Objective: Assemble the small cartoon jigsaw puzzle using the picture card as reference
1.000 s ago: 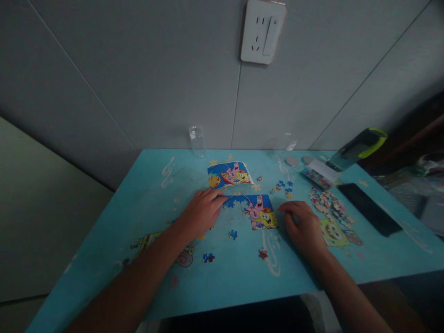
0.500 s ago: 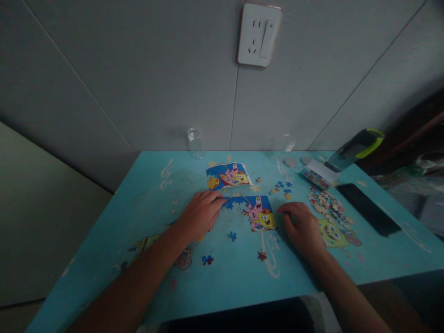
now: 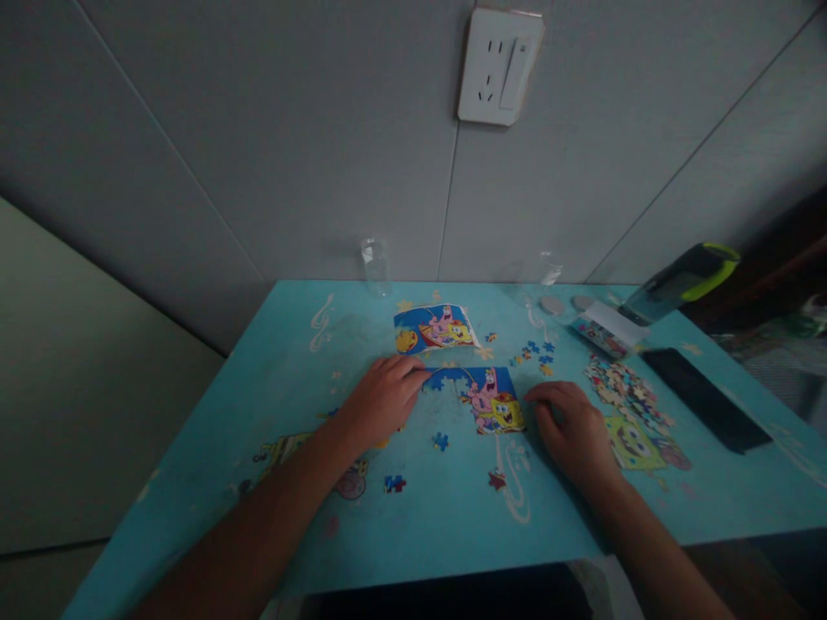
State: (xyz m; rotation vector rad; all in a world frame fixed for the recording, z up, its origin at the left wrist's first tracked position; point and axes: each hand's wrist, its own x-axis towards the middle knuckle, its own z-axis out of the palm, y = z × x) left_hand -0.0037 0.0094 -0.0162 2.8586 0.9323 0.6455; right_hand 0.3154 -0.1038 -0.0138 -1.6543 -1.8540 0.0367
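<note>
A partly joined jigsaw puzzle (image 3: 497,403) of cartoon figures lies on the blue table, with a gap in its middle. My left hand (image 3: 386,398) rests over its left end, fingers bent and pressed together at the upper edge; the hand hides that end. Just off the right edge, my right hand (image 3: 569,426) lies with thumb and index finger apart and nothing visible between them. Behind the puzzle is a printed reference picture (image 3: 436,329). Loose are a blue puzzle piece (image 3: 440,441), joined blue-and-red pieces (image 3: 394,484) and a dark red piece (image 3: 496,480).
Several blue and yellow pieces (image 3: 533,351) lie beyond my right hand. Farther right are a heap of pieces (image 3: 626,392), a dark flat object (image 3: 704,398), a small box (image 3: 607,329) and a tilted bottle (image 3: 678,282). A clear container (image 3: 376,269) stands by the wall.
The whole view has shifted slightly, so everything appears a little farther right. Both hands keep nearly the same places beside the puzzle, and no piece has visibly moved.
</note>
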